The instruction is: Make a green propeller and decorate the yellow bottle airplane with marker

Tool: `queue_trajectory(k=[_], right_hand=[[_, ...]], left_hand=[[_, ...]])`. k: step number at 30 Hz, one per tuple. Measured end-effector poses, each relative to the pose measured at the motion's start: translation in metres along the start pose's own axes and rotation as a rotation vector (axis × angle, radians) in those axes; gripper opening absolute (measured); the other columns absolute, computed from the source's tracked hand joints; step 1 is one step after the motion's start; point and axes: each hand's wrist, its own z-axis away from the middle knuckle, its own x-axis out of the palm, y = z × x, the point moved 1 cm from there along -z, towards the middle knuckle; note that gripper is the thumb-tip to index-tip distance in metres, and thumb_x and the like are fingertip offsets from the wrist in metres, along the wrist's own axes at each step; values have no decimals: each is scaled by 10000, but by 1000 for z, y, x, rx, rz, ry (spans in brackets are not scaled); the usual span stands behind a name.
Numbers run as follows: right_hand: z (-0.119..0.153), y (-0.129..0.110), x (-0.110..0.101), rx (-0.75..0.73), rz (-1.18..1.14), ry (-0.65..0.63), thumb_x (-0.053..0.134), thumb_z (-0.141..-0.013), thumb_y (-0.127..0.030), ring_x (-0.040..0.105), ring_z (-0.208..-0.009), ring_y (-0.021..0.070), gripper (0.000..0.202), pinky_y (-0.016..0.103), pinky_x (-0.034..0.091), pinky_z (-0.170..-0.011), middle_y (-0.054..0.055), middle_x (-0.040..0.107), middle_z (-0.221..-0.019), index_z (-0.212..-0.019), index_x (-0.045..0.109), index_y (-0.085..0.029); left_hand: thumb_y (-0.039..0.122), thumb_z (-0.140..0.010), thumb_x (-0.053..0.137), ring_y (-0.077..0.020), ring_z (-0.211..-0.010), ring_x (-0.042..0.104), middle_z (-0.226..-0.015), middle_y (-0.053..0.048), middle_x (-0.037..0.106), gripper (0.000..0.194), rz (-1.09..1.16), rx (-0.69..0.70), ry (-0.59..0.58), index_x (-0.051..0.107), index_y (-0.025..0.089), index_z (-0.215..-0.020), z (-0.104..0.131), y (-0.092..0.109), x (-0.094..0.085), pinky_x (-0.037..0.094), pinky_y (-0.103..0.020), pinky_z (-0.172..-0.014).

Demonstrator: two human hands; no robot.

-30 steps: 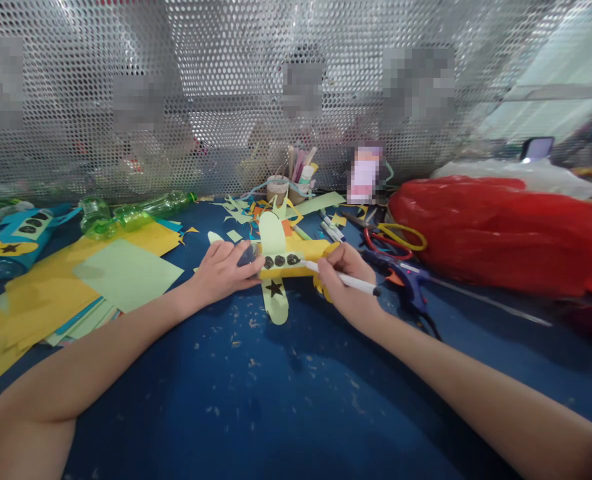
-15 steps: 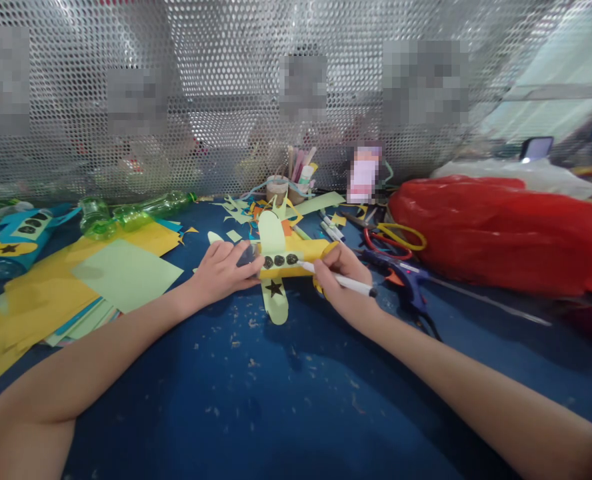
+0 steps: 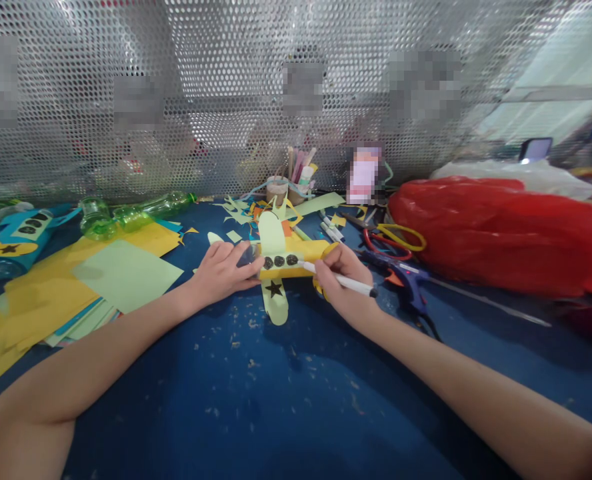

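Observation:
A toy airplane [image 3: 303, 252] made from a yellow-paper-wrapped plastic bottle lies across the blue table, with pale green wings and a black star on the near wing. Three black ovals run along a pale strip on its side. My left hand [image 3: 229, 267] grips the clear bottle end at its left. In my right hand [image 3: 349, 277] is a white marker [image 3: 351, 283] with a dark end, its tip at the strip just right of the last oval. That hand also rests against the plane's yellow tail, partly hiding it.
Paper sheets [image 3: 126, 270], green bottles [image 3: 159, 205] and a blue toy plane [image 3: 23, 233] lie left. Paper scraps and a cup of sticks [image 3: 279, 190] stand behind. Scissors [image 3: 401, 237], a glue gun [image 3: 411, 283] and a red plastic bag [image 3: 501, 233] are right. A perforated metal panel [image 3: 226, 87] closes the back.
Almost nothing differs. Both hands, the marker and the plane keep their places; only the camera view has shifted very slightly.

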Motion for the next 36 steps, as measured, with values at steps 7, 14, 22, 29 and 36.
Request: queue_trajectory(k=[7, 14, 22, 29, 36], right_hand=[[4, -4, -2, -98, 59, -6, 529, -848, -228, 445, -444, 100, 236, 243, 352, -450, -54, 480, -531, -671, 374, -243], [9, -19, 0, -653, 245, -332, 585, -817, -224, 518, -479, 115, 123, 248, 376, -447, -19, 606, -582, -721, 511, -248], [11, -15, 2, -767, 250, -431, 617, -820, -184, 525, -501, 124, 104, 265, 393, -469, -33, 589, -594, -785, 563, -267], [10, -17, 1, -835, 252, -353, 618, -803, -163, 589, -564, 146, 112, 274, 457, -514, 1, 665, -668, -850, 586, -259], [8, -11, 1, -533, 354, -89, 574, -828, -230, 635, -579, 177, 90, 287, 469, -525, 43, 695, -737, -913, 549, -244]], left_hand=[[556, -903, 484, -241, -864, 511, -1173, -104, 620, 355, -7, 0, 11, 599, 295, -1114, -1, 0, -1, 365, -366, -759], [555, -916, 449, -262, -915, 531, -1274, -127, 572, 483, 7, -122, -57, 541, 248, -1277, -1, 0, 0, 358, -395, -823], [512, -944, 397, -280, -932, 532, -1275, -141, 579, 571, -19, -184, -77, 432, 185, -1410, -1, 0, 1, 351, -411, -837], [483, -953, 389, -283, -950, 524, -1266, -131, 589, 576, 3, -205, -105, 403, 165, -1432, -3, 0, -1, 347, -411, -845], [507, -940, 409, -277, -927, 524, -1217, -125, 614, 553, -15, -199, -58, 472, 166, -1370, 0, -1, 1, 334, -409, -844]])
